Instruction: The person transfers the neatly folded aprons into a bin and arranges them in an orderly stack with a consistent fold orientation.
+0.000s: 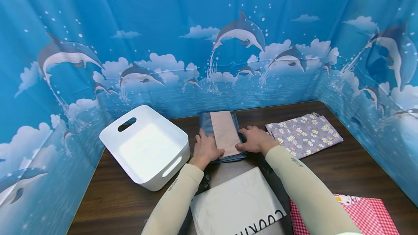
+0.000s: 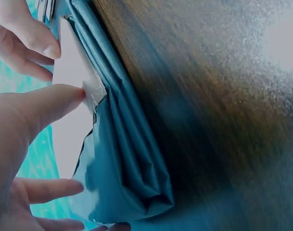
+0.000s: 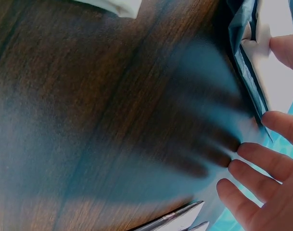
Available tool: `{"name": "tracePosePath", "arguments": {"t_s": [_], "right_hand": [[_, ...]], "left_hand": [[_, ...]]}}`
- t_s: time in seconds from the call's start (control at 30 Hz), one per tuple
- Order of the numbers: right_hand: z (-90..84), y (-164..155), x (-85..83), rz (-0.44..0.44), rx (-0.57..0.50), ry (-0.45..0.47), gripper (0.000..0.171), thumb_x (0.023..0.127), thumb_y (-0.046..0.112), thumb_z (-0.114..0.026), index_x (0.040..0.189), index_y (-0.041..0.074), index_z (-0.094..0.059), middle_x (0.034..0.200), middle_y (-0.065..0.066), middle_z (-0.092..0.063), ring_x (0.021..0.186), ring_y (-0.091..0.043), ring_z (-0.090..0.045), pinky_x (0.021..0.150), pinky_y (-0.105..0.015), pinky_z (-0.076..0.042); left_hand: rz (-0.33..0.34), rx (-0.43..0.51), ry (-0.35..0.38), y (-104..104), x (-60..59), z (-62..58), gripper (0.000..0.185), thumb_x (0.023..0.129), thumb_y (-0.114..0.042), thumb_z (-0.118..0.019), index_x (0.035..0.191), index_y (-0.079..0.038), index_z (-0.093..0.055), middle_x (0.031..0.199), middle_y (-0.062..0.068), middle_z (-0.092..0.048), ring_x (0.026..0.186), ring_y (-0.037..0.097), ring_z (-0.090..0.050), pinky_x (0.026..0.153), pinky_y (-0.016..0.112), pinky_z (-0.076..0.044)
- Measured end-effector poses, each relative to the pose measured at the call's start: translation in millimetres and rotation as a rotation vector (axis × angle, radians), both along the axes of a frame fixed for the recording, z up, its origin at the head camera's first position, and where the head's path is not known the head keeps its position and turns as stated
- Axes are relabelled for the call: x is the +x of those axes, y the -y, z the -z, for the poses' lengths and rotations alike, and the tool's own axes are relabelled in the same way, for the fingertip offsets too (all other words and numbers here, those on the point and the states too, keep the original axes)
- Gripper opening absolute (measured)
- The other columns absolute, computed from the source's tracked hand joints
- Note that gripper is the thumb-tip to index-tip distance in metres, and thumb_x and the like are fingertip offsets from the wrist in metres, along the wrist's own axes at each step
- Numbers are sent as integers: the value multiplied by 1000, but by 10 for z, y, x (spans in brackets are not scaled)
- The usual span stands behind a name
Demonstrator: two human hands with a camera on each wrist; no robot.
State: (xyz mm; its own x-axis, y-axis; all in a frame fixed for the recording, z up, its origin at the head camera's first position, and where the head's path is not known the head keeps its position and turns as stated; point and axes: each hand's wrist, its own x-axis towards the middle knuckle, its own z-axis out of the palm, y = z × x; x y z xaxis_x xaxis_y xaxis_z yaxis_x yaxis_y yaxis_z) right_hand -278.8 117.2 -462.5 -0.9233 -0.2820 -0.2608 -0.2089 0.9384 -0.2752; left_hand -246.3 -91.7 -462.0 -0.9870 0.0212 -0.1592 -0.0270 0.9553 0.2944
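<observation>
— Hands first: what are yours doing?

— Your left hand (image 1: 206, 148) lies on the left edge of the folded blue cloth (image 1: 205, 123), thumb reaching onto the beige folded piece (image 1: 224, 132) on top. Your right hand (image 1: 255, 139) rests on the right edge, fingers pointing inward. Both are flat, fingers fairly straight, gripping nothing; they sit either side of the beige strip, near each other but apart. Both forearms, in cream sleeves, come up from the bottom of the head view and angle inward.

— Wrist views?

— Left wrist: your thumb (image 2: 50, 103) touches the pale piece's edge, with the blue layers bunched in folds beside it. Right wrist: fingers (image 3: 261, 166) spread over the wood, fingertips at the cloth's corner.

— Containers?

— White bin (image 1: 146, 147) with cut-out handles, just left of the stack, tilted toward you. Nothing shows inside.

— Surface, room?

— Dark wooden table (image 1: 352, 162). Purple floral cloth (image 1: 303, 133) to the right of the stack. White sheet with black lettering (image 1: 235, 206) near you; red-checked cloth (image 1: 375, 215) at the lower right. Blue dolphin-print curtain (image 1: 202, 39) on three sides.
</observation>
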Motion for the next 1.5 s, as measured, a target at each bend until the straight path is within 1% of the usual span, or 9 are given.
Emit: {"name": "tracePosePath", "arguments": {"t_s": [0.13, 0.23, 0.4, 0.7, 0.97, 1.07, 1.27, 1.4, 1.5], "right_hand": [[2, 8, -14, 7, -7, -23, 78, 96, 56, -71, 158, 12, -54, 167, -24, -45, 151, -46, -47, 119, -65, -44], [-7, 28, -17, 10, -19, -40, 79, 94, 54, -73, 157, 9, -54, 166, -23, -46, 149, -45, -49, 118, -64, -45], [6, 88, -16, 37, -47, -31, 81, 93, 51, -75, 158, 8, -53, 166, -23, -46, 150, -43, -49, 118, -62, -46], [74, 158, 30, 78, -125, 15, 82, 92, 44, -78, 159, 5, -50, 159, -25, -51, 139, -40, -59, 116, -57, -50], [34, 211, -13, 112, -207, 51, 83, 89, 35, -83, 157, 1, -50, 154, -23, -59, 130, -33, -62, 115, -53, -51], [17, 233, -8, 146, -253, 81, 84, 88, 34, -83, 157, -1, -50, 154, -22, -60, 128, -32, -62, 115, -52, -52], [-19, 234, 33, 225, -352, 130, 84, 90, 35, -81, 157, -4, -47, 157, -24, -56, 134, -35, -60, 116, -55, -50], [-39, 228, 52, 256, -389, 161, 88, 90, 36, -81, 159, -3, -44, 161, -24, -53, 138, -36, -57, 118, -55, -48], [-42, 226, 47, 265, -395, 181, 87, 90, 35, -81, 160, -1, -44, 162, -23, -51, 139, -37, -55, 120, -56, -46]], "left_hand": [[-61, 70, 12, 9, -2, 0, 84, 91, -47, -84, 149, 6, -53, 163, 33, -34, 143, 48, -43, 104, 56, -57], [-97, 97, 13, 21, -13, 6, 86, 88, -47, -86, 148, 6, -53, 156, 33, -40, 141, 47, -45, 104, 57, -56], [-130, 139, 25, 49, -19, 5, 86, 87, -43, -88, 147, 7, -52, 155, 35, -40, 139, 46, -45, 107, 57, -55], [-163, 183, 31, 89, 61, -10, 85, 87, -36, -90, 151, 5, -52, 157, 32, -43, 144, 50, -41, 112, 62, -50], [-229, 273, 17, 74, 1, -30, 85, 86, -26, -89, 155, 5, -48, 158, 34, -41, 147, 52, -40, 115, 63, -47], [-262, 298, 0, 80, -31, -16, 80, 87, -21, -87, 154, 3, -51, 153, 36, -46, 145, 52, -44, 115, 61, -47], [-263, 298, -43, 84, -64, -8, 61, 88, -14, -81, 145, -2, -65, 140, 30, -64, 132, 48, -57, 109, 56, -52], [-256, 313, -57, 94, -59, -6, 58, 87, -11, -80, 143, 0, -66, 137, 28, -66, 125, 47, -63, 101, 55, -56], [-251, 326, -65, 103, -65, -4, 57, 87, -10, -79, 142, 1, -66, 138, 27, -67, 124, 45, -64, 103, 55, -55]]}}
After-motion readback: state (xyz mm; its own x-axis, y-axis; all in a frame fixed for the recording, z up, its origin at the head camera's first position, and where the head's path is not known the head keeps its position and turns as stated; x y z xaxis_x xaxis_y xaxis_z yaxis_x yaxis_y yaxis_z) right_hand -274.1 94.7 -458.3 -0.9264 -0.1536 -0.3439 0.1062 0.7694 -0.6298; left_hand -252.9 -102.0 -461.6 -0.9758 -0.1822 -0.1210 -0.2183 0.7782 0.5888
